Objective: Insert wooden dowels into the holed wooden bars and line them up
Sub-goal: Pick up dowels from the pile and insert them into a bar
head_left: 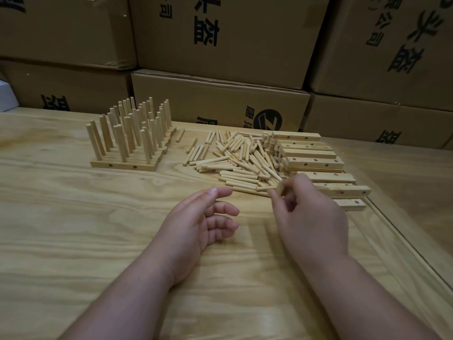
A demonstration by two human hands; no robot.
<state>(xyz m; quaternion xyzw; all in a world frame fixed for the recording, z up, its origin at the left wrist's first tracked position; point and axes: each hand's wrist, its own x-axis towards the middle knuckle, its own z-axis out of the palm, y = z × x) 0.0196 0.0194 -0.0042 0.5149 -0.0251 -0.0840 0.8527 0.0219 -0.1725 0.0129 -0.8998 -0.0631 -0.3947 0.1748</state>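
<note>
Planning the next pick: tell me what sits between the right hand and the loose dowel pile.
Nothing visible. The right hand is at the near edge of the loose dowel pile, its fingertips right by the nearest dowels, with no object between them.

Storeroom or small assembly workshop, by the look of it. Back wall is all stacked cardboard cartons point(228, 38), brown, taped, printed with large black characters and a round logo, some printed upside down. Cartons stand right against the far edge of a broad pale wood-grain table point(61, 217). On the table, batch work is laid out: a loose heap of identical wooden dowels point(235, 160), a stack of drilled wooden bars point(313, 163) on the right, and on the left a row of finished bars with upright dowels point(130, 138). Lighting is dim and indoor.
</note>
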